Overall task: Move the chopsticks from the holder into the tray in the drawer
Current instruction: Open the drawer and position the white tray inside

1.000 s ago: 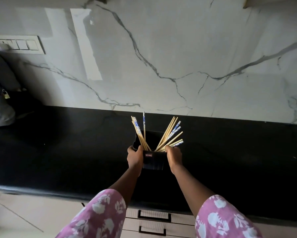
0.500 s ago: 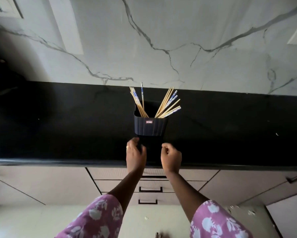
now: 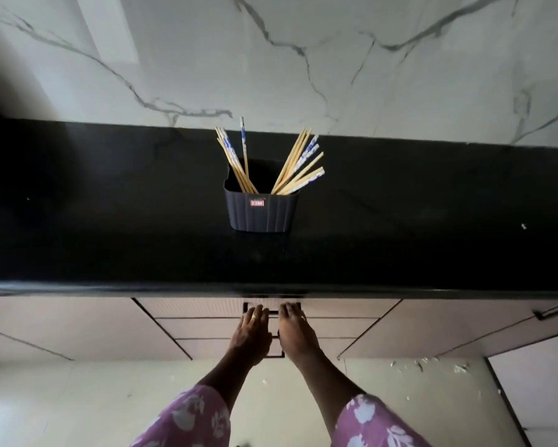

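Now on the counter (image 3: 110,221): a holder (image 3: 259,209) stands upright towards the back, near the wall (image 3: 303,59).
Holder contents: all the chopsticks (image 3: 298,169) are standing in it, split into two fans, one leaning left, one leaning right, with their tops spread clear of the rim.
Drawer (image 3: 203,307): shut, the top one of three stacked fronts just under the counter edge, straight below the holder.
My left hand (image 3: 251,332): empty, fingers stretched almost straight, the tips reaching the drawer's handle (image 3: 272,313); a ring shows on one finger.
My right hand (image 3: 296,332): empty too, fingers out flat, the tips at the same handle, just beside my left hand.
Holder make: dark blue-grey plastic, ribbed up and down, corners rounded, with a small red and white label on the front.
Chopstick make: thin pale wooden sticks, many with blue and white patterned tops.
Counter and wall: glossy black stone; white marble with grey veins.
Drawer make: pale matt fronts with a thin black bar handle.
Sleeves (image 3: 187,421): pink cloth with white flowers.
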`<move>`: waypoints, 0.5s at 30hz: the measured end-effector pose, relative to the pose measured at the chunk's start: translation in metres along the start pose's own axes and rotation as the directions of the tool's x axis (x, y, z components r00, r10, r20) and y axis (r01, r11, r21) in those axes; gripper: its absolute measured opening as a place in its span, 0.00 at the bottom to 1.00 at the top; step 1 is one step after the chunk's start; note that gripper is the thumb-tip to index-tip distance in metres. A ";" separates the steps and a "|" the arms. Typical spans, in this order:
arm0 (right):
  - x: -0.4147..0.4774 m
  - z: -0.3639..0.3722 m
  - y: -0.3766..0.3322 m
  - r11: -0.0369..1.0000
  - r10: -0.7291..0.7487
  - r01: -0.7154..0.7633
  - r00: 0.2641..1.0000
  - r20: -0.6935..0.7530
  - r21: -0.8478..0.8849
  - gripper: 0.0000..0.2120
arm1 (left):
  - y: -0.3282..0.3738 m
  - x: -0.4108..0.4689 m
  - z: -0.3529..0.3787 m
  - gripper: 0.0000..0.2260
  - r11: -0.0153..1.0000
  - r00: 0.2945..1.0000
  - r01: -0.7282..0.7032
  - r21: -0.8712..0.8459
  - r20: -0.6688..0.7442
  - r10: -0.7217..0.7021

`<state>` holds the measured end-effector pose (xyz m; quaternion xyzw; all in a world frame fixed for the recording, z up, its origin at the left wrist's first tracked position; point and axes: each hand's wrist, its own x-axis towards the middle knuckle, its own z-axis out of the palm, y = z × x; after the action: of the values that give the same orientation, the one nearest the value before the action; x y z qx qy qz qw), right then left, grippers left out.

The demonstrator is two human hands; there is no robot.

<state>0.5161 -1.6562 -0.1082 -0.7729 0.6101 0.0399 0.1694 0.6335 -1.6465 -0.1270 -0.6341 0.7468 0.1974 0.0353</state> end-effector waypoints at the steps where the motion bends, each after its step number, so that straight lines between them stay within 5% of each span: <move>1: 0.005 0.003 0.001 0.999 -0.023 0.023 1.000 0.003 -0.029 0.24 | -0.001 0.003 0.005 0.26 0.999 1.000 -0.003 0.039 0.022 0.002; 6: 0.026 0.025 0.010 0.991 -0.085 0.088 0.996 0.030 -0.099 0.22 | 0.000 0.018 0.016 0.24 1.000 0.998 0.018 0.012 -0.052 -0.017; 15: 0.020 0.036 0.009 0.996 -0.035 0.038 0.998 -0.048 0.078 0.19 | 0.017 0.006 0.034 0.20 0.993 0.969 0.094 -0.075 -0.223 -0.109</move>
<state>0.5173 -1.6651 -0.1491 -0.7773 0.6008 -0.0053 0.1864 0.6095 -1.6384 -0.1557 -0.6907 0.7058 0.1455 -0.0605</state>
